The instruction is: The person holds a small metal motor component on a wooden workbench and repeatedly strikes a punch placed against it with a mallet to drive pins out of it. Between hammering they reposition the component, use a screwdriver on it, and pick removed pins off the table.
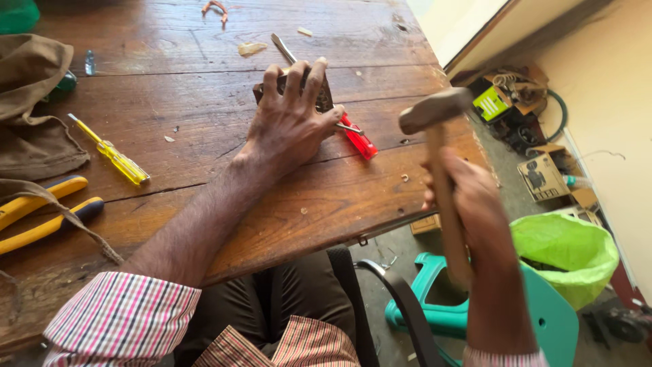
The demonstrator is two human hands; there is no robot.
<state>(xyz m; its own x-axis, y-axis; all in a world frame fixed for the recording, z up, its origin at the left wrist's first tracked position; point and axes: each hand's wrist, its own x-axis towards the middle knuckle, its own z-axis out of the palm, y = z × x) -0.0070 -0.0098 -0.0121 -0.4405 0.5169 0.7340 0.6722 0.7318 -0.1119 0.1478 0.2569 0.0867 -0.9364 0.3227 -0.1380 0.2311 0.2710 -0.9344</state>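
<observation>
Left hand (291,122): palm down, fingers spread, pressing flat, forearm stretched forward, sleeve rolled.
Right hand (475,211): fist closed in a grip, raised, wrist cocked, off to the side.

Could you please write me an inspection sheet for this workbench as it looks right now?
Surface: worn wooden table, scratched, with wood chips scattered on it.
Job's things: small dark block pinned under the left hand; red-handled screwdriver lying beside the block, its shaft under the hand; wooden-handled hammer raised over the table's edge.
Clutter: yellow screwdriver, yellow-handled pliers, brown cloth bag, metal tool behind the block.
Grips: left hand flat, pressing down; right hand closed round the hammer's handle.
Cables: dark loop of hose or cable on the floor.
Surroundings: green bag, teal stool, cardboard boxes by the wall.
</observation>
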